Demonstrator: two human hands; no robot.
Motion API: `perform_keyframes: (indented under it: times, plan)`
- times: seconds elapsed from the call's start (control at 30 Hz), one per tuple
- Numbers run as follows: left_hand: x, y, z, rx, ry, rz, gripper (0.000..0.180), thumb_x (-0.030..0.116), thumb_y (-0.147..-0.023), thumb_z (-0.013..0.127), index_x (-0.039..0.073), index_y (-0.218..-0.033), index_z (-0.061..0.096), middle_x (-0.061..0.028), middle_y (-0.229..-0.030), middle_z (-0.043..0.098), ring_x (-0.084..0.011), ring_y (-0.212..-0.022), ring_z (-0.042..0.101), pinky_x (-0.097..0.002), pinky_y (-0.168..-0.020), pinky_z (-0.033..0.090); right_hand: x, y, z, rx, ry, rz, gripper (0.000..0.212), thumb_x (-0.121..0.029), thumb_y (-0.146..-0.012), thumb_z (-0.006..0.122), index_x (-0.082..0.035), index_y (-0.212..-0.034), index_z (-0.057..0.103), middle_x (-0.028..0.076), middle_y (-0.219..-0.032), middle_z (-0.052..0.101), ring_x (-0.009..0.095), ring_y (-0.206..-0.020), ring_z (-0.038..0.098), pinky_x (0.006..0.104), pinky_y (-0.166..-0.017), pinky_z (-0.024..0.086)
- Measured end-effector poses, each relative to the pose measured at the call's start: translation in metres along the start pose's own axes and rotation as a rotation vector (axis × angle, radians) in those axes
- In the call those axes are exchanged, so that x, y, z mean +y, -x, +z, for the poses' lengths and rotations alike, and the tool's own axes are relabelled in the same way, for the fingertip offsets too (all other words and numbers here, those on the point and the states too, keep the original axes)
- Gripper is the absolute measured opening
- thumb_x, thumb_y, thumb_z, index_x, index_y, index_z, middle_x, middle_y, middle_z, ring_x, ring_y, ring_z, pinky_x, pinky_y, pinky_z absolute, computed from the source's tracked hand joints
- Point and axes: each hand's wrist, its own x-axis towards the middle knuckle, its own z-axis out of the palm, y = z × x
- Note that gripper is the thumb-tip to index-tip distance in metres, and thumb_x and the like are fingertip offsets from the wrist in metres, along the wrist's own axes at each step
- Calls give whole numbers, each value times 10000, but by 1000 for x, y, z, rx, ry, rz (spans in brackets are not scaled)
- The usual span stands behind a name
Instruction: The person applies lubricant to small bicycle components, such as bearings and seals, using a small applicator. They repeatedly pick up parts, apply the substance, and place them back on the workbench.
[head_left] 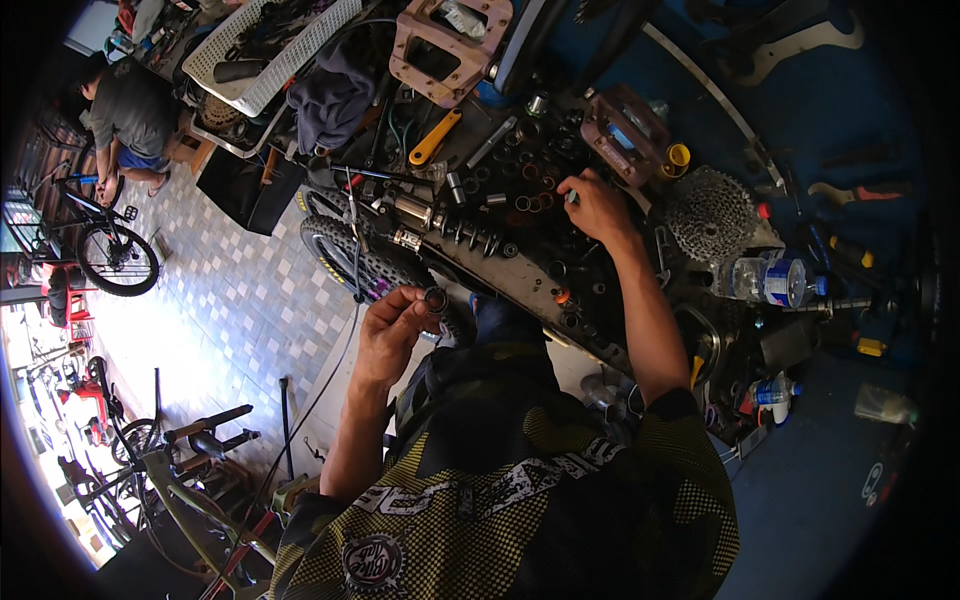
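Observation:
My left hand (392, 328) is closed, pinching a small dark ring (434, 299) between thumb and fingers, held off the bench's near edge. Over the cluttered workbench (520, 265) my right hand (600, 210) is also closed. A small pale cylindrical piece (571, 197) shows at its fingertips; its exact kind is too small to tell. Loose rings (528, 203) and sockets lie just left of that hand. Between my hands a shock absorber with a coil spring (470, 235) rests on the bench.
Right of my right arm are a bicycle cassette (710, 213) and a plastic bottle (765, 282). Pedals (625, 135) and a yellow-handled tool (435, 137) lie farther back. A bicycle tyre (345, 250) stands by the bench. Another person (135, 115) crouches at far left beside a bicycle.

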Motion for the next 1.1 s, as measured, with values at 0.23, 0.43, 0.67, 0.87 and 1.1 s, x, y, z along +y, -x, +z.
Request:
perform_keyframes:
  times: [0.23, 0.43, 0.67, 0.87, 1.1]
  plan:
    - [1, -2, 0, -4, -11, -1, 156, 139, -1048, 619, 0, -1114, 646, -62, -1066, 687, -161, -930, 622, -348, -824, 514, -22, -18, 16, 118, -25, 41, 180, -257, -908, 737, -180, -1071, 732, 70, -1023, 708, 328, -901, 719, 452, -753, 568]
    - [4, -2, 1, -10, -31, 32, 145, 127, -1047, 620, -3, -1107, 647, -63, -1052, 687, -166, -899, 628, -341, -811, 518, -27, -33, 38, 149, 24, 41, 237, -293, -894, 777, -159, -1082, 723, 127, -1079, 727, 346, -923, 729, 468, -776, 579]
    - [1, 3, -4, -5, -15, 31, 147, 141, -1048, 624, 5, -1101, 642, -58, -1046, 686, -165, -896, 628, -342, -821, 514, -24, -37, 19, 9, -209, 168, 199, -274, -887, 792, -152, -1018, 706, 106, -1086, 733, 329, -841, 729, 467, -735, 570]
    - [1, 1, -5, -18, 46, 21, 183, 191, -1054, 625, 16, -1103, 639, -58, -1051, 684, -169, -904, 633, -354, -829, 515, -57, 8, -16, 659, -260, -470, 225, -57, -819, 828, -136, -998, 718, 62, -970, 709, 260, -824, 710, 372, -663, 555]
    - [10, -10, 17, -80, 191, -5, 157, 166, -1052, 631, 36, -1140, 637, -51, -1089, 701, -160, -910, 687, -319, -801, 539, -119, 70, -55, 911, -60, -918, 264, -86, -787, 853, -232, -976, 739, -37, -954, 585, 154, -730, 607, 305, -598, 503]
